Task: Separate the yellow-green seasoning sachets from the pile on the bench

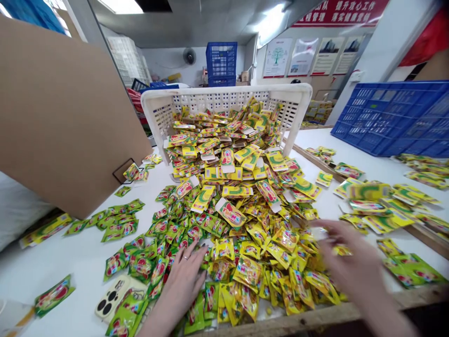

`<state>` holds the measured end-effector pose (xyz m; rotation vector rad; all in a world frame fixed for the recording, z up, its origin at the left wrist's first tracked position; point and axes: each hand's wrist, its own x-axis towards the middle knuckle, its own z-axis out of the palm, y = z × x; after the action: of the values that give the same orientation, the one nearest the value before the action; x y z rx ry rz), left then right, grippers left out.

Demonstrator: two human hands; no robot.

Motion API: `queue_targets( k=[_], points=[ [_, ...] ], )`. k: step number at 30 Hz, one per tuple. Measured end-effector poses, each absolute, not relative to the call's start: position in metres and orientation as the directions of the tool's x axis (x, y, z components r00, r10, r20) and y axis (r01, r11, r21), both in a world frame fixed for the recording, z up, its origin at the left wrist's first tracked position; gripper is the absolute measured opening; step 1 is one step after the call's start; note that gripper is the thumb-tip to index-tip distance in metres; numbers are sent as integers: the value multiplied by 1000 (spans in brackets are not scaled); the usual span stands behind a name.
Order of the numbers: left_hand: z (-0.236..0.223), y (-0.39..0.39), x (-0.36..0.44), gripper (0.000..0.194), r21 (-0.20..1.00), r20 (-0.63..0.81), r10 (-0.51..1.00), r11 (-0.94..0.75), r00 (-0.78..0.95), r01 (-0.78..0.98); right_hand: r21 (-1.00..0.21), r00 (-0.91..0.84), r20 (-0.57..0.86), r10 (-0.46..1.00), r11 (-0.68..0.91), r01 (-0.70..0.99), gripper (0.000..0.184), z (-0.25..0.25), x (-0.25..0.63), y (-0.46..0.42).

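Observation:
A big heap of small yellow sachets (245, 201) spills from a tipped white plastic basket (224, 96) onto the white table. Green sachets (168, 234) lie spread on the left side of the heap. My left hand (184, 278) rests flat on the sachets near the front edge, fingers stretched out, a ring on one finger. My right hand (345, 262) hovers over the yellow sachets at the front right; it is smeared by motion, fingers spread, and I cannot make out anything held in it.
A large brown cardboard sheet (59, 117) leans at the left. A phone (114, 295) lies among green sachets at the front left. A blue crate (396, 117) stands at the back right, with more sachets (379, 196) beyond a wooden strip (424, 236).

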<state>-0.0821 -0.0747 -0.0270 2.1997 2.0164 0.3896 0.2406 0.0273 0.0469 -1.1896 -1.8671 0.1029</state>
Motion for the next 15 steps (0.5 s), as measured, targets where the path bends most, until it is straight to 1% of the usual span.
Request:
queue_targets(
  k=[1, 2, 3, 4, 5, 6, 7, 8, 9, 10, 11, 12, 13, 15],
  points=[
    [-33, -72, -83, 43, 250, 110, 991, -105, 80, 962, -446, -300, 587, 752, 610, 655, 13, 37, 206, 21],
    [-37, -70, -85, 39, 246, 123, 989, -108, 79, 963, -417, -442, 472, 763, 635, 651, 11, 25, 173, 14],
    [-38, -69, -86, 37, 258, 142, 988, -102, 66, 961, -399, -518, 358, 777, 629, 667, 11, 14, 144, 7],
    [-38, -70, -87, 36, 288, 171, 985, -82, 33, 954, -388, -566, 281, 775, 631, 671, 11, 4, 120, 1],
    [-37, -72, -89, 36, 341, 207, 978, -48, -26, 939, -397, -605, 219, 766, 636, 662, 7, -3, 104, -4],
    [-35, -75, -90, 36, 422, 231, 966, 4, -112, 907, -434, -618, 197, 761, 633, 641, 6, -7, 95, -6],
    [-32, -78, -90, 36, 526, 228, 949, 68, -219, 848, -502, -617, 207, 760, 623, 600, 9, -8, 93, -7],
    [-29, -82, -89, 37, 644, 194, 924, 132, -329, 754, -597, -597, 230, 769, 596, 537, 10, -6, 94, -7],
    [-27, -85, -86, 39, 757, 132, 899, 181, -418, 627, -706, -562, 249, 789, 545, 452, 9, -2, 99, -5],
    [-25, -87, -82, 41, 850, 50, 885, 206, -463, 485, -806, -523, 253, 814, 477, 352, 7, 3, 104, -4],
    [-23, -88, -77, 42, 916, -29, 883, 210, -468, 342, -878, -495, 242, 835, 405, 255, 6, 8, 109, -2],
    [-22, -88, -70, 43, 958, -87, 889, 199, -450, 209, -920, -487, 226, 844, 350, 179, 8, 12, 113, -1],
    [-21, -87, -63, 44, 980, -120, 899, 175, -421, 94, -937, -488, 220, 844, 322, 135, 9, 15, 115, -1],
    [-18, -84, -49, 46, 992, -122, 930, 110, -347, -55, -928, -490, 241, 838, 346, 136, 8, 15, 116, -3]
  ],
)
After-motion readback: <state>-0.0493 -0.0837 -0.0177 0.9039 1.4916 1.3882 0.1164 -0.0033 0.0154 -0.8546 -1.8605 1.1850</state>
